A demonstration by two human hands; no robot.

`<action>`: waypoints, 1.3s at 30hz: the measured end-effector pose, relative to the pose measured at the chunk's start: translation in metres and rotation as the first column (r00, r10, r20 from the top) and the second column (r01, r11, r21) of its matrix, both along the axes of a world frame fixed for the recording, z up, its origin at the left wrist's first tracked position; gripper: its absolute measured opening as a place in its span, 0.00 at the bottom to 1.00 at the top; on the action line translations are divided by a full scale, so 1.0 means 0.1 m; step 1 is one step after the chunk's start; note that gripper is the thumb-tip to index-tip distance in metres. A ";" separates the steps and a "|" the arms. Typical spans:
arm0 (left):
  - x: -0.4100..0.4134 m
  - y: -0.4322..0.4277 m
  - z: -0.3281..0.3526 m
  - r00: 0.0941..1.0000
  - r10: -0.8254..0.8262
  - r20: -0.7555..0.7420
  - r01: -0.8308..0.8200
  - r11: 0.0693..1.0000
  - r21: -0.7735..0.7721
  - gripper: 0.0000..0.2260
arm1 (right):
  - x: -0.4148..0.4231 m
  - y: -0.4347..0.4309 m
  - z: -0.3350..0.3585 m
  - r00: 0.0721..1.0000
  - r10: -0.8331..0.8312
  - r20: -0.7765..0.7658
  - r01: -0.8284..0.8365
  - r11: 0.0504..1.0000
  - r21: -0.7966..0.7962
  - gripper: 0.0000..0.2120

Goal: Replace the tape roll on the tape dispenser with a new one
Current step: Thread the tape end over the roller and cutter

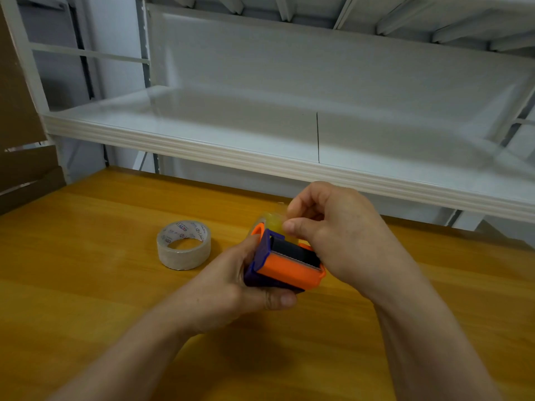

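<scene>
- A tape roll [183,245] lies on the desk [86,285], just left of the tape dispenser [289,267].
- A shelf [231,134] runs behind the desk, above its far edge.
- At the desk's far left stands cardboard [20,111].

A glossy orange-brown wooden table [86,285] fills the view from 8 to 4 o'clock. Behind it, a white metal shelf [260,134] spans 10 to 3 o'clock. Brown cardboard [20,111] stands at 9 o'clock.
</scene>
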State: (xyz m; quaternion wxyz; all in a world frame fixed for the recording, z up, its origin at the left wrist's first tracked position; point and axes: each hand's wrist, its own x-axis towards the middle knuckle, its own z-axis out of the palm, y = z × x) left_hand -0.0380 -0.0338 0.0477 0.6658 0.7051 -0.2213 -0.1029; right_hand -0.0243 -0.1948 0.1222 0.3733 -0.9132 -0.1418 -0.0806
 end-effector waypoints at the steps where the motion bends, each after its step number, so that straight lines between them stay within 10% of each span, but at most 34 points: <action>1: 0.00 0.00 0.00 1.000 0.000 -0.003 0.000 1.000 -0.005 0.22 | 0.00 0.00 0.00 1.000 -0.016 0.014 0.016 1.000 -0.001 0.05; 23: 0.02 0.04 0.00 1.000 -0.015 0.018 0.015 1.000 0.002 0.21 | -0.05 0.07 0.01 0.996 -0.021 0.089 0.017 0.999 0.045 0.05; 30: 0.01 0.03 0.00 1.000 0.007 0.010 -0.007 1.000 0.004 0.41 | -0.04 0.07 -0.01 0.992 -0.022 0.122 0.020 1.000 0.020 0.06; 39: 0.04 0.04 -0.02 0.998 0.057 -0.001 -0.057 0.998 -0.001 0.16 | -0.02 0.02 -0.02 0.997 0.043 0.067 -0.049 0.995 0.092 0.05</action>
